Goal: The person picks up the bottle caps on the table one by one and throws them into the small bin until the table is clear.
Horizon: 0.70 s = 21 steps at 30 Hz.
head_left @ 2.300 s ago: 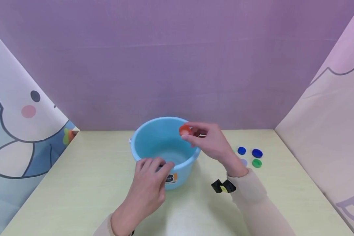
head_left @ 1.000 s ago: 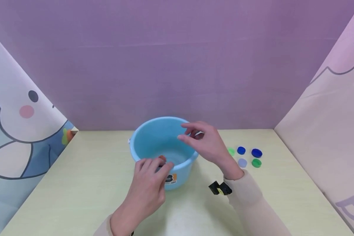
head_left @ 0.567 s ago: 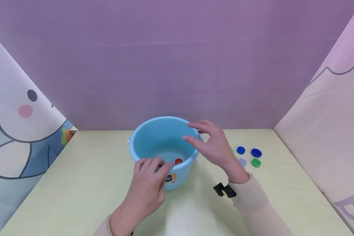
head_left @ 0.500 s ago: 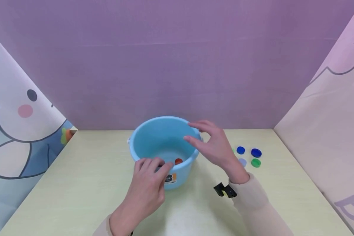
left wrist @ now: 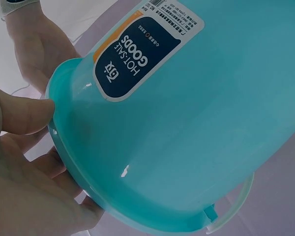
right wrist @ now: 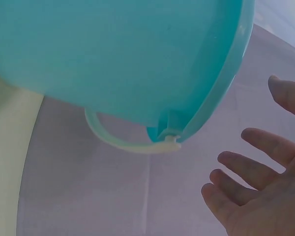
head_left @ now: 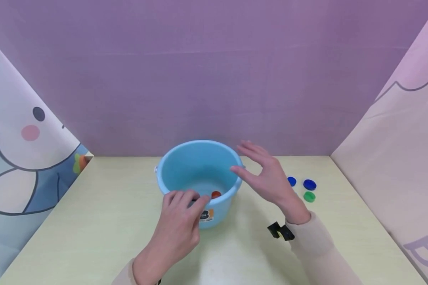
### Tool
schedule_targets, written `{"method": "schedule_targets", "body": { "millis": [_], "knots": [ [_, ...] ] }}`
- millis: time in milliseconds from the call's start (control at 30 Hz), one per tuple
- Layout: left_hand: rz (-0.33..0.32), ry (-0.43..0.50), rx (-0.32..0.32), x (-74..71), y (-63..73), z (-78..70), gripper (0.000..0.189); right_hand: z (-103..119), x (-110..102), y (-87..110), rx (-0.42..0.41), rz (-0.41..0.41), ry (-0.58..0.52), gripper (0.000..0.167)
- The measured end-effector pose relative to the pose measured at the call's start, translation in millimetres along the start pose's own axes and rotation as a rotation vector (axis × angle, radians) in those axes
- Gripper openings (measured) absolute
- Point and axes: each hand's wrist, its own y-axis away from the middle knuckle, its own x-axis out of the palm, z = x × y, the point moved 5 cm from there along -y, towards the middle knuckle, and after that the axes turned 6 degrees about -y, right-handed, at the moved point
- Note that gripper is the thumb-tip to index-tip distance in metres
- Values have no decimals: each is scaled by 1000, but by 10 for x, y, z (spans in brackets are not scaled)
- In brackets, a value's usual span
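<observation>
A light blue bucket (head_left: 199,158) stands upright on the table, a label on its front. My left hand (head_left: 178,221) grips its near rim; in the left wrist view the thumb (left wrist: 27,115) lies against the outside and the fingers go over the edge. Inside, on the bottom near the front wall, lies an orange-red bottle cap (head_left: 216,194). My right hand (head_left: 269,178) is held just right of the bucket, fingers spread and holding nothing. The right wrist view shows those fingers (right wrist: 248,167) apart from the rim.
Right of my right hand, two blue caps (head_left: 309,184) and a green cap (head_left: 309,196) lie on the pale table (head_left: 103,221). A purple wall (head_left: 214,79) rises close behind the bucket. The bucket's handle (right wrist: 132,146) hangs down at the back.
The right hand has let the orange-red cap drop into the bucket, where it shifted right and came to rest. That hand then opened wider and drew rightward. The left hand has stayed put.
</observation>
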Motion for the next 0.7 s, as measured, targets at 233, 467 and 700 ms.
{"method": "schedule_targets", "body": {
  "millis": [233,467,700],
  "knots": [
    [3,-1,0,0,-5,-3,39,-56,-43,52,15,78,121,64],
    [2,17,-6,0,-8,-8,41,-179,-108,154,63,129,277,72],
    [-14,20,-5,-2,-4,0,41,-315,-130,238,97,165,365,77]
  ]
}}
